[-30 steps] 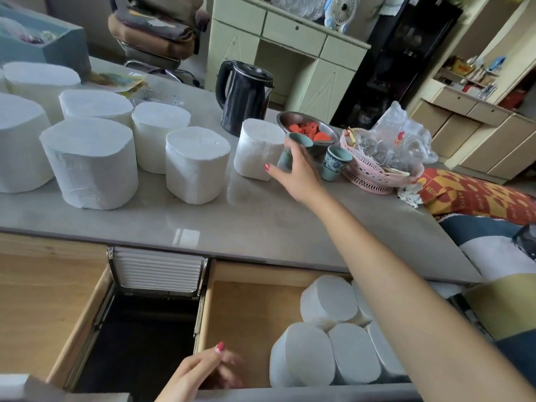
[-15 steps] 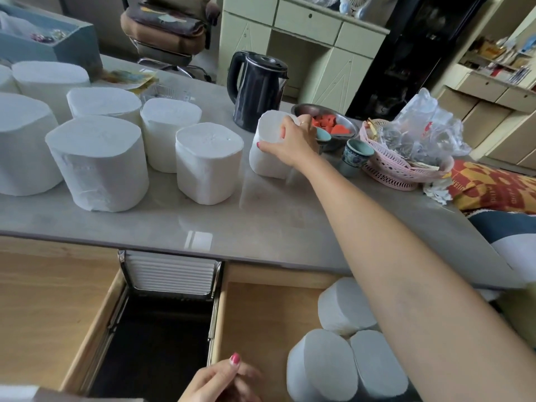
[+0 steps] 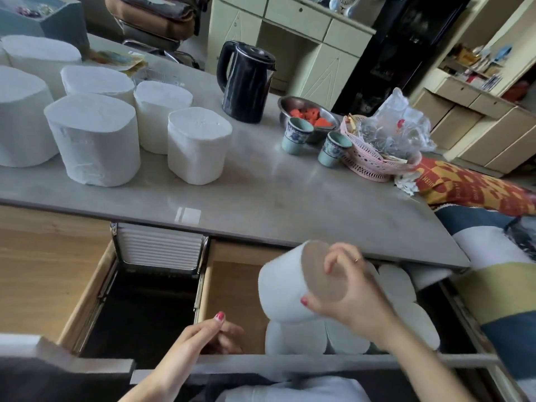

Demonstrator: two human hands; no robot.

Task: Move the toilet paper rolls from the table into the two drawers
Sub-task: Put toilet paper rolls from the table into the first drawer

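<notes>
Two open drawers sit beneath the grey table (image 3: 261, 198): the left drawer (image 3: 43, 274) shows bare wooden floor, while the right drawer (image 3: 232, 300) holds several stored rolls (image 3: 295, 338) packed along its right side, some hidden behind the arm. Six toilet paper rolls (image 3: 90, 137) stand upright in a cluster on the left part of the tabletop, the nearest to the centre being a single roll (image 3: 197, 143). Behind them, near the far edge, stands a black kettle (image 3: 246, 82), with a metal bowl (image 3: 307, 114) of red pieces just beside it on the right. A pink basket (image 3: 374, 161) holding a clear plastic bag (image 3: 397, 120) lies at the right end, and two small cups (image 3: 297, 134) stand just in front of the bowl and basket. The held roll (image 3: 284, 285) hangs tilted above the right drawer, over the stored rolls, its flat end facing the camera. The right hand (image 3: 351, 294) grasps this roll, fingers curled round its end and side. The left hand (image 3: 203, 338) rests at the right drawer's front edge, fingers loosely curled and holding nothing.
</notes>
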